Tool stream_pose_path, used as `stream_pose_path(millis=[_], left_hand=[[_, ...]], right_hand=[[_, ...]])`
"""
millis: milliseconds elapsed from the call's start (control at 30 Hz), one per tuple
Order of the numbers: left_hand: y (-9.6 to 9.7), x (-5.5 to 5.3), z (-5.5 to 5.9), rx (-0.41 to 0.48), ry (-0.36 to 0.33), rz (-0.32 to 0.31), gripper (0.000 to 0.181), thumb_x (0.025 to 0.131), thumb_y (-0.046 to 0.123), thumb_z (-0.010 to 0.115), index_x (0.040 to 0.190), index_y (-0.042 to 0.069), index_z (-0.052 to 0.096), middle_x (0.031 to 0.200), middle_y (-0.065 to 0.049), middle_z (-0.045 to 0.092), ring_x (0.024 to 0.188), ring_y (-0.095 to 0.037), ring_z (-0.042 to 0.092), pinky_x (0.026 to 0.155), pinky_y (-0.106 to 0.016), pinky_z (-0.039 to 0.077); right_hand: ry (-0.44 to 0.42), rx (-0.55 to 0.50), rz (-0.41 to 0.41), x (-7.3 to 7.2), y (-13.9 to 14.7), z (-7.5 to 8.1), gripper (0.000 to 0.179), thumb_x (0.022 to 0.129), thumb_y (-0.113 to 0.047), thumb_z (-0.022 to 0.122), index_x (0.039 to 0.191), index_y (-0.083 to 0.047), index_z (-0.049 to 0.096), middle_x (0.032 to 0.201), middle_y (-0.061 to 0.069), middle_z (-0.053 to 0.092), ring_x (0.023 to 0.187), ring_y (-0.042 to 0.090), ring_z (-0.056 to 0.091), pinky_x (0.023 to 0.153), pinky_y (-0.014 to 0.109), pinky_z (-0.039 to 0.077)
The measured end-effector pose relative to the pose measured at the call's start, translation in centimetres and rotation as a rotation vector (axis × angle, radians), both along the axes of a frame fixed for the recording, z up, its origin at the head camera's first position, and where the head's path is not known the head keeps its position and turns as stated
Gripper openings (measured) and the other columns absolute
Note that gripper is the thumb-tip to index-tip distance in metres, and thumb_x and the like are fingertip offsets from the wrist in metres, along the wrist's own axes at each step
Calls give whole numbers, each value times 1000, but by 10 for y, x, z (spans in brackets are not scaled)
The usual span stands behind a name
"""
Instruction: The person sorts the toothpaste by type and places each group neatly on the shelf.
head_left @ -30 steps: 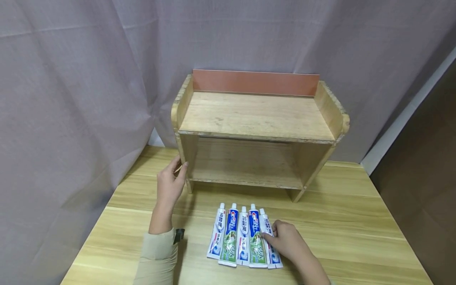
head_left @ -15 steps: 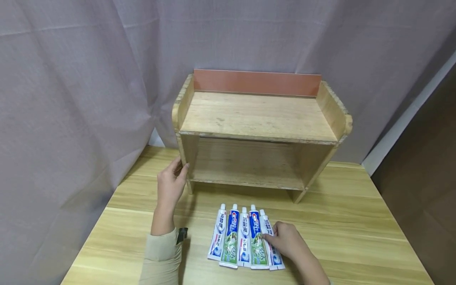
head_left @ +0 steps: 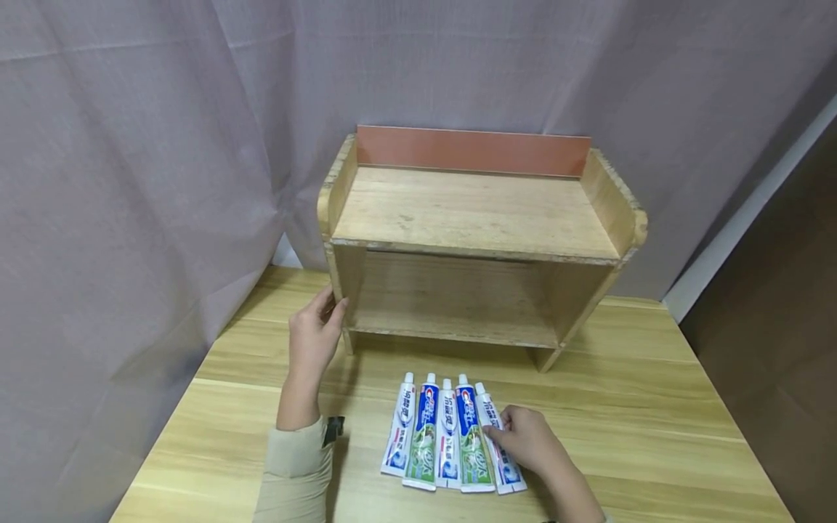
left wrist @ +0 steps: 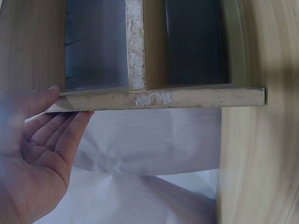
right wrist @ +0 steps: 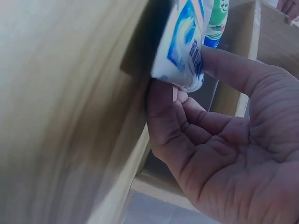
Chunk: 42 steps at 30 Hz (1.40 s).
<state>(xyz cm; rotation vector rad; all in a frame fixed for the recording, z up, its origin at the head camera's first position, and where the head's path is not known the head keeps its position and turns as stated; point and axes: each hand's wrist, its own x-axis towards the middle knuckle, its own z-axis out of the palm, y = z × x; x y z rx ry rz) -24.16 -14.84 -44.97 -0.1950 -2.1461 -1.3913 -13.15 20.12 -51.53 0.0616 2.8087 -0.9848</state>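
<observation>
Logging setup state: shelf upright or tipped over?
Upright. In the head view the shelf stands on its legs on the table, left hand gripping it.

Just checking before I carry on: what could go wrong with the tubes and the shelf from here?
The rightmost tube, pinched by the right hand, lies close beside a blue-and-green tube, so moving it might drag that neighbour askew.

The left hand grips the wooden shelf by its left side panel; a tug there could shift the shelf.
</observation>
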Motion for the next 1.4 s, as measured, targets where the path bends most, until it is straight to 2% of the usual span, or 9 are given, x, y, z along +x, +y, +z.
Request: stream_pose_path(millis=[200, 467, 733, 900, 1167, 1400], left_hand=[[0, -1, -1, 5, -4, 4, 35, 95, 8, 70, 129, 2, 66, 116, -21, 71, 102, -30, 72, 86, -25, 61], [1, 1, -3, 13, 0, 13, 35, 95, 8, 70, 129, 3, 66, 117, -20, 70, 103, -30, 72, 86, -24, 60], [2, 1, -4, 10, 5, 15, 34, 95, 8, 70, 128, 3, 67, 116, -20, 71, 102, -31, 72, 85, -25, 60], [2, 0, -2, 19, 0, 11, 35, 95, 8, 71, 129, 2, 66, 117, -21, 70, 103, -32, 72, 86, -25, 60], [1, 1, 0, 5, -11, 13, 35, 95, 9, 70, 129, 2, 66, 117, -20, 70, 104, -32, 71, 86, -26, 60], [-1, 1, -1, -1, -15, 7, 35, 95, 9, 70, 129, 2, 66, 117, -20, 70, 104, -30, 72, 86, -24, 60]], right_hand=[[-21, -18, -17, -1, 5, 1, 23, 85, -21, 79, 79, -8, 61, 64, 1, 53, 56, 15, 50, 46, 25, 42], [23, -35, -9, -3, 11, 11, 19, 88, -20, 77, 83, -8, 64, 65, 1, 54, 58, 15, 49, 47, 24, 42], [53, -55, -21, -4, 13, 18, 15, 89, -21, 76, 90, -8, 67, 71, 0, 61, 61, 14, 55, 51, 24, 52], [89, -64, -22, -5, 13, 24, 18, 89, -22, 76, 97, -7, 69, 76, -1, 64, 66, 13, 57, 55, 23, 54], [82, -85, -40, -5, 14, 38, 33, 91, -27, 76, 108, 0, 68, 82, 2, 67, 69, 13, 61, 56, 22, 57], [128, -106, -22, -6, 13, 49, 33, 90, -28, 77, 107, -1, 68, 86, 3, 69, 76, 13, 64, 62, 20, 59]])
